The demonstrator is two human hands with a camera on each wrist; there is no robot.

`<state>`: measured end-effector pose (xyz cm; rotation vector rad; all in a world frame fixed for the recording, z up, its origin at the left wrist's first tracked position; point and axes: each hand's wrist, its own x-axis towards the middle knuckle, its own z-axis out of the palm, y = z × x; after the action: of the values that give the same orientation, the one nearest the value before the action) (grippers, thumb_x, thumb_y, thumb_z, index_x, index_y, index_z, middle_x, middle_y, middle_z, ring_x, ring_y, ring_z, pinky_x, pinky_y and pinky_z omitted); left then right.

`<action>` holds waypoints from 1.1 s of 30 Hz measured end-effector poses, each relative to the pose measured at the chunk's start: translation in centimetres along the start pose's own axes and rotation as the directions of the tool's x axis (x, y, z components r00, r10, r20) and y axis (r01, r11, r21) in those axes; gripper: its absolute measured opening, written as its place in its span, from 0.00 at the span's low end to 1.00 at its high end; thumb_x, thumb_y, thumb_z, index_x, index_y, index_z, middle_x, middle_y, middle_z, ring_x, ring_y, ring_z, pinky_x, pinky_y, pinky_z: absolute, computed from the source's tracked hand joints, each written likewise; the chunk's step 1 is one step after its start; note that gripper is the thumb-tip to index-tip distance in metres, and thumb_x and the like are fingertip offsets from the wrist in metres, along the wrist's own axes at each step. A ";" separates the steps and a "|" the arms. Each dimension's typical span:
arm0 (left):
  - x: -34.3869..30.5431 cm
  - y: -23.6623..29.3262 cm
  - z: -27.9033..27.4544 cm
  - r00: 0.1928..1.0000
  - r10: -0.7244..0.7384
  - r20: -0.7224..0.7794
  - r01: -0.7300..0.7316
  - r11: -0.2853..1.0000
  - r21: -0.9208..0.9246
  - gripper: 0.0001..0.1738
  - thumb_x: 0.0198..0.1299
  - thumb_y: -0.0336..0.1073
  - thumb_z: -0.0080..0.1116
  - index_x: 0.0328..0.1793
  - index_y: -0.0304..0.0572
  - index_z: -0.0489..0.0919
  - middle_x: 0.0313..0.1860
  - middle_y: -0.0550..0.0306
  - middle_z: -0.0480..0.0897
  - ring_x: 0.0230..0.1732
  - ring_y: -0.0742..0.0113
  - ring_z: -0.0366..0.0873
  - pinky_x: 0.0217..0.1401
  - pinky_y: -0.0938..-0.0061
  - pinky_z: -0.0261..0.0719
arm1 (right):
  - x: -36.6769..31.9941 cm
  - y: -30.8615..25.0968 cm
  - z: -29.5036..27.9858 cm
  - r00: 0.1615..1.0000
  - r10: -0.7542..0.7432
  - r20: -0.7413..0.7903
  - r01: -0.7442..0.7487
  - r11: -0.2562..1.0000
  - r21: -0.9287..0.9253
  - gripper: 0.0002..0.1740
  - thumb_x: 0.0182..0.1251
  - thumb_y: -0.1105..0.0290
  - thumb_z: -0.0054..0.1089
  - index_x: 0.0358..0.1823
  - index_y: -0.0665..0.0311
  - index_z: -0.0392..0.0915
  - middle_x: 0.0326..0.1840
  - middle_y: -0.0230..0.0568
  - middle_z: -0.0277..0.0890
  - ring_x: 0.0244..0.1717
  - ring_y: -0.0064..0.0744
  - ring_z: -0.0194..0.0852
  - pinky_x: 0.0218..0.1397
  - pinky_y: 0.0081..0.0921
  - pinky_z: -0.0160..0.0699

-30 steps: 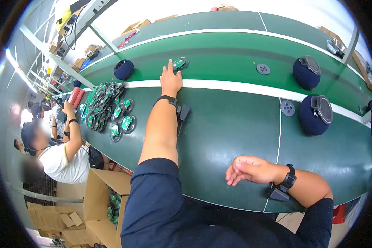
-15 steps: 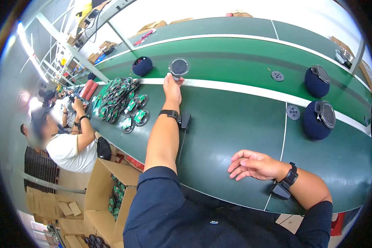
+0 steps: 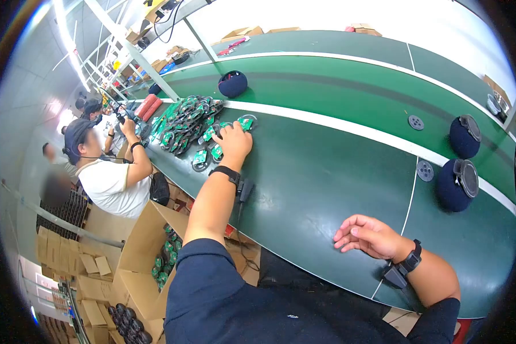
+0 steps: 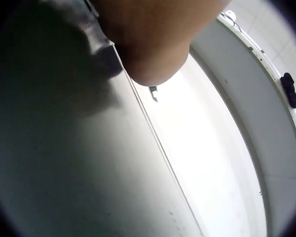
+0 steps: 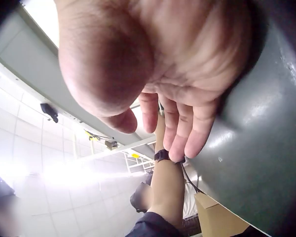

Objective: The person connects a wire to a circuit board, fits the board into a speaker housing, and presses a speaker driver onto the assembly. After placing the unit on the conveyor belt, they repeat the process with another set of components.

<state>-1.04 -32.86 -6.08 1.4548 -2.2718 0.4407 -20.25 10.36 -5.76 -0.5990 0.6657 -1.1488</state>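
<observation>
My left hand (image 3: 235, 143) reaches over the bench with fingers spread, right at a round speaker part (image 3: 246, 122) whose green circuit board faces up. I cannot tell whether the fingers pinch it. Beside that hand lie several similar parts (image 3: 199, 159), and just beyond them is a heap (image 3: 186, 117) of the same. In the left wrist view only the underside of the left hand (image 4: 155, 54) shows; its fingers are hidden. My right hand (image 3: 372, 238) hovers over the near bench with loosely bent fingers and an empty palm, also in the right wrist view (image 5: 182, 74).
Two dark blue round housings (image 3: 456, 184) with speaker faces stand at the right, near dark perforated discs (image 3: 425, 171). Another blue housing (image 3: 233, 84) sits on the green belt (image 3: 327, 86). A carton (image 3: 146, 252) of boards stands at lower left. A person in white (image 3: 117, 183) works farther left.
My left hand took a speaker part from the belt, raised it face toward the camera, then brought it left and down by the loose parts. The view turned left; my right hand stayed nearly still.
</observation>
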 end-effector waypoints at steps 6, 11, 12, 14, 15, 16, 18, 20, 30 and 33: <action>7.8 0.4 0.1 1.000 -0.006 -0.002 0.006 0.998 -0.066 0.27 0.56 0.50 0.58 0.58 0.44 0.75 0.55 0.43 0.80 0.63 0.46 0.76 0.66 0.39 0.65 | 0.0 0.1 -0.3 0.999 0.030 -0.017 -0.029 0.997 0.067 0.13 0.81 0.70 0.45 0.61 0.66 0.69 0.59 0.53 0.75 0.62 0.45 0.77 0.65 0.41 0.77; 16.4 0.8 2.4 0.970 -0.147 0.196 0.189 0.957 -0.218 0.37 0.58 0.46 0.60 0.73 0.49 0.64 0.61 0.34 0.76 0.59 0.35 0.79 0.60 0.46 0.78 | 0.2 -0.4 -0.6 0.997 0.054 0.047 -0.057 0.997 0.057 0.14 0.81 0.72 0.43 0.63 0.66 0.67 0.63 0.57 0.73 0.64 0.51 0.75 0.66 0.44 0.77; 17.6 0.5 3.7 0.970 -0.162 0.182 0.192 0.967 -0.166 0.40 0.58 0.47 0.62 0.76 0.51 0.61 0.64 0.33 0.74 0.59 0.33 0.79 0.61 0.47 0.77 | 0.8 -0.2 -1.6 0.995 0.036 0.094 -0.047 0.991 0.123 0.17 0.81 0.71 0.43 0.67 0.65 0.66 0.66 0.52 0.72 0.66 0.45 0.74 0.68 0.42 0.76; 19.1 0.4 5.1 0.951 -0.207 0.228 0.235 0.966 -0.106 0.50 0.55 0.49 0.66 0.82 0.58 0.55 0.71 0.33 0.68 0.60 0.29 0.77 0.63 0.48 0.77 | 0.3 -0.4 -1.2 0.993 0.061 0.098 -0.073 0.990 0.120 0.18 0.81 0.72 0.43 0.68 0.64 0.65 0.66 0.51 0.71 0.67 0.46 0.73 0.68 0.42 0.75; 19.4 0.4 5.4 0.959 -0.195 0.206 0.221 0.969 -0.111 0.51 0.54 0.47 0.68 0.83 0.56 0.54 0.66 0.31 0.73 0.60 0.33 0.79 0.62 0.49 0.78 | 0.0 -0.4 -1.1 0.990 0.092 0.104 -0.103 0.988 0.111 0.18 0.81 0.72 0.42 0.69 0.64 0.64 0.67 0.51 0.70 0.69 0.46 0.72 0.69 0.42 0.75; 20.1 0.1 6.1 0.962 -0.158 0.221 0.196 0.967 -0.160 0.48 0.55 0.46 0.68 0.81 0.54 0.57 0.62 0.31 0.77 0.59 0.35 0.80 0.62 0.50 0.78 | 0.1 -0.3 -1.4 0.986 0.107 0.124 -0.119 0.988 0.097 0.20 0.81 0.72 0.42 0.71 0.63 0.62 0.69 0.50 0.69 0.70 0.48 0.71 0.70 0.42 0.73; 20.4 -0.1 6.8 0.963 -0.124 0.240 0.176 0.962 -0.211 0.46 0.55 0.45 0.68 0.79 0.51 0.59 0.58 0.31 0.80 0.58 0.37 0.81 0.61 0.51 0.79 | 0.1 -0.2 -1.5 0.987 0.108 0.121 -0.121 0.987 0.110 0.20 0.82 0.71 0.42 0.71 0.62 0.62 0.69 0.50 0.69 0.70 0.47 0.71 0.70 0.41 0.73; 20.4 0.2 6.5 0.974 -0.119 0.195 0.164 0.958 -0.234 0.38 0.57 0.42 0.67 0.72 0.46 0.65 0.52 0.32 0.84 0.56 0.38 0.82 0.59 0.51 0.79 | 0.2 -0.2 -1.3 0.987 0.103 0.121 -0.117 0.986 0.119 0.20 0.82 0.71 0.42 0.71 0.62 0.62 0.69 0.50 0.69 0.70 0.47 0.71 0.70 0.41 0.73; 11.6 4.9 -3.6 0.898 0.359 0.253 -0.190 0.838 -0.512 0.28 0.61 0.44 0.67 0.62 0.44 0.68 0.35 0.42 0.84 0.40 0.45 0.84 0.45 0.57 0.80 | 0.6 0.4 -1.6 0.990 0.067 0.123 -0.086 0.984 0.157 0.21 0.81 0.68 0.45 0.71 0.62 0.62 0.68 0.52 0.70 0.67 0.47 0.73 0.67 0.43 0.76; 5.8 6.3 -9.0 0.670 0.683 0.290 -0.326 0.622 -0.712 0.25 0.59 0.38 0.69 0.58 0.42 0.70 0.25 0.56 0.79 0.27 0.65 0.82 0.34 0.72 0.78 | 0.4 -0.9 -0.7 0.998 0.057 0.020 -0.060 0.984 0.169 0.17 0.81 0.67 0.46 0.66 0.62 0.66 0.63 0.50 0.74 0.65 0.44 0.76 0.65 0.43 0.78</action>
<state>-7.51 -30.62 4.27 0.5602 -2.8877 -0.6359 -21.18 9.70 -5.62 -0.4405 0.5622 -1.1321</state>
